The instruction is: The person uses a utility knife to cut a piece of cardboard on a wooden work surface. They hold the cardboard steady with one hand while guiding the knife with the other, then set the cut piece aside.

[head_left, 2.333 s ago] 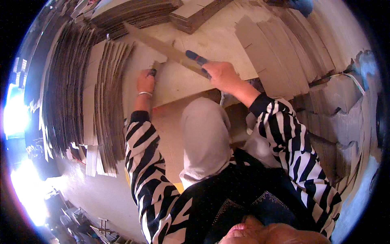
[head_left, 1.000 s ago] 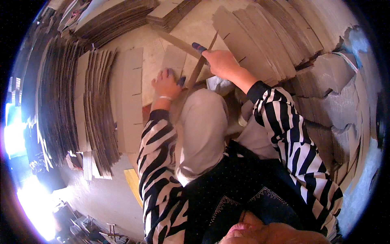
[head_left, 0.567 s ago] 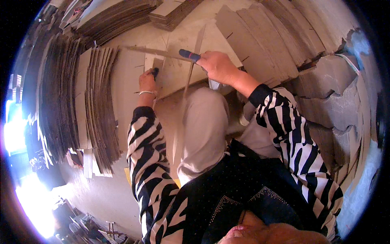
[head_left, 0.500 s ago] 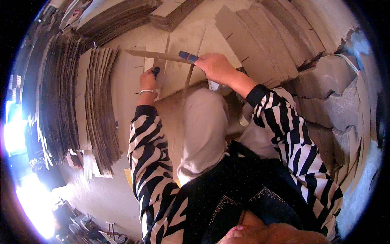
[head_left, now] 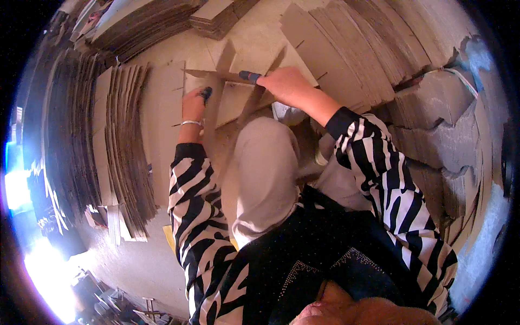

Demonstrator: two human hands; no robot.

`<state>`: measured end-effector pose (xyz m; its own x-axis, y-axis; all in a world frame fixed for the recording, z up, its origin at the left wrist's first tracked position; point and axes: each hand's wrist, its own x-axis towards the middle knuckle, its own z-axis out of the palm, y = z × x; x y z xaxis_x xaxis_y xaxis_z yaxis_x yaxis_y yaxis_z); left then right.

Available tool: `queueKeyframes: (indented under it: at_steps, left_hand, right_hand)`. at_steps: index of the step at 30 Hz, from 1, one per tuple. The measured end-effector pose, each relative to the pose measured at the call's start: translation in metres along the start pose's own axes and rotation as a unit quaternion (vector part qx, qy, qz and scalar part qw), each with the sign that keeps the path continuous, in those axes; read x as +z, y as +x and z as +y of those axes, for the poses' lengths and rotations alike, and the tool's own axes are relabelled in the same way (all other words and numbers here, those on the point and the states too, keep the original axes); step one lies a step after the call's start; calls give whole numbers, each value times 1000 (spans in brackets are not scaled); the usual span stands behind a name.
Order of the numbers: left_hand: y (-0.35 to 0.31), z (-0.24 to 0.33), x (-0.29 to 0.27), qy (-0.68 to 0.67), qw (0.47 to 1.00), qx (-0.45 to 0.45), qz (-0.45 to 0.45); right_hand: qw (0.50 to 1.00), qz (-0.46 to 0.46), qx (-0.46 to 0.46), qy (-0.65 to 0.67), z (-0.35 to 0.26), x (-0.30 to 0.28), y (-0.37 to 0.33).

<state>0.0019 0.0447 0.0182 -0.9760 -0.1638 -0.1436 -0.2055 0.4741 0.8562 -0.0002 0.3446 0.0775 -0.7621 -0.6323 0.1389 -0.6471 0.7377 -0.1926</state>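
Observation:
A long cardboard strip (head_left: pixel 225 76) lies crosswise in front of me, with its right end in my right hand (head_left: pixel 287 86). That hand is closed on it, and a dark blue cover shows on the thumb or finger. Two more cardboard strips, a left one (head_left: pixel 214 103) and a right one (head_left: pixel 252 98), cross the long strip. My left hand (head_left: pixel 193 107), dark-tipped at the thumb, is closed beside the left crossing strip and seems to pinch its edge. Whether the slots are fully pushed together cannot be made out.
Stacked flat cardboard (head_left: pixel 122 146) stands at the left, next to a flat slotted panel (head_left: pixel 165 108). More slotted sheets (head_left: pixel 336 59) lie at the right, beside grey bundles (head_left: pixel 460 138). A pile of cardboard (head_left: pixel 214 20) sits at the back. My knee (head_left: pixel 265 157) is close below the strips.
The left crossing strip stands out more clearly, and both crossing strips now show above the long strip. My left hand has shifted slightly left; my right hand keeps its hold.

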Motion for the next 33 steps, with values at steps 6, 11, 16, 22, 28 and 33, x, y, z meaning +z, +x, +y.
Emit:
queueKeyframes:
  at_steps: [6, 11, 16, 22, 28, 33]
  left_hand:
    - [9, -12, -11, 169, 979, 100, 60]
    - [-32, -20, -35, 542, 831, 10, 128]
    - [-67, -84, -104, 563, 790, -182, 162]
    - [-64, -63, -111, 459, 858, 24, 228]
    - [-216, -18, -39, -203, 964, 94, 145]
    - [-230, -5, 28, -210, 955, 41, 207]
  right_hand:
    - [999, 7, 40, 29, 18, -4, 6]
    - [996, 4, 79, 29, 26, 3, 9]
    - [997, 16, 42, 54, -8, 13, 39]
    - [983, 55, 148, 96, 43, -1, 47]
    - [952, 165, 252, 49, 86, -65, -41]
    - [927, 16, 324, -188, 95, -30, -136]
